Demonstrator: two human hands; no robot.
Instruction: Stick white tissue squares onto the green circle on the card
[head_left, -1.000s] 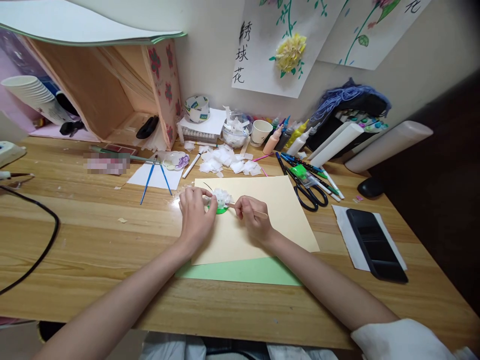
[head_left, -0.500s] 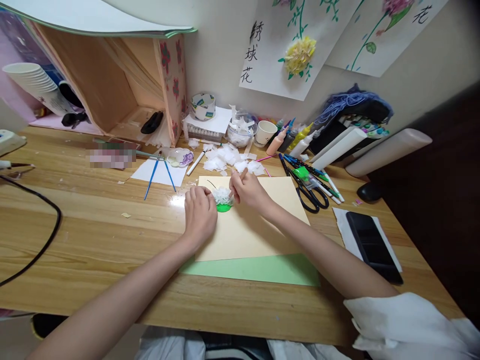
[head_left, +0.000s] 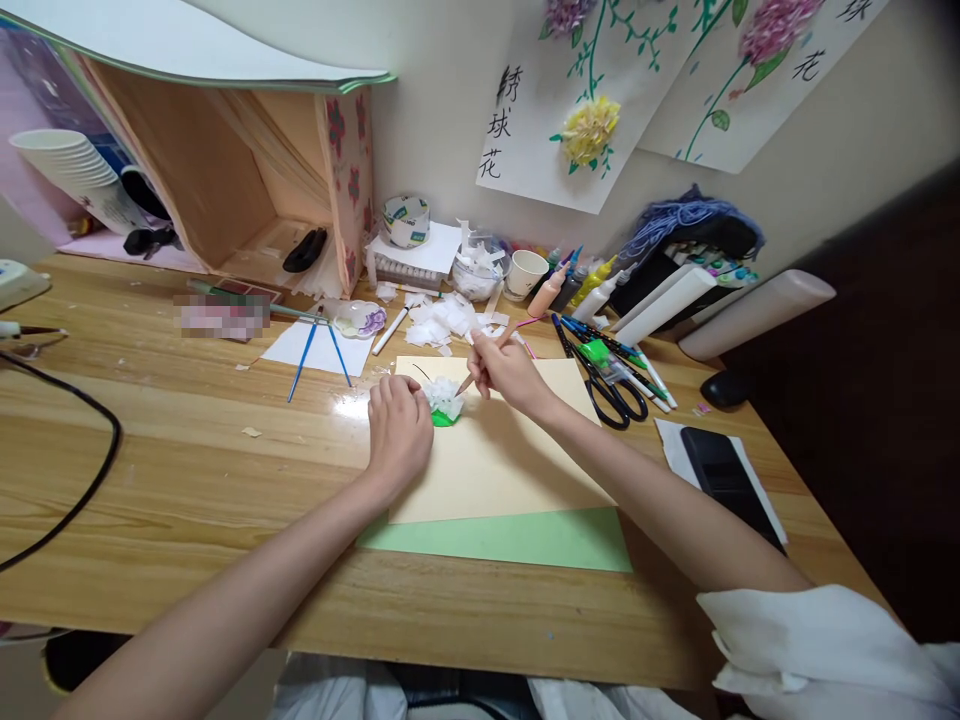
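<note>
A cream sheet of paper (head_left: pixel 517 460) lies over a green sheet (head_left: pixel 517 540). Near its upper left sits a ruffled white paper flower (head_left: pixel 444 393) with a green base (head_left: pixel 445 418). My left hand (head_left: pixel 400 425) rests at the sheet's left edge beside the flower, fingers curled together; whether they grip anything is hidden. In my right hand (head_left: pixel 506 372) is a brown pencil-like stick (head_left: pixel 466 383), gripped between thumb and fingers, its tip at the flower's right side.
White paper scraps (head_left: pixel 442 320) lie behind the sheet. Black scissors (head_left: pixel 616 402) and pens are at the right, near a black phone-like case (head_left: pixel 731 480). Blue-handled brushes (head_left: pixel 303 362) lie left. A black cable (head_left: pixel 112 450) curves at the far left.
My right hand has shifted slightly right, away from the flower, showing more of the stick and its tip. My left hand stays in place. The camera view has shifted a little.
</note>
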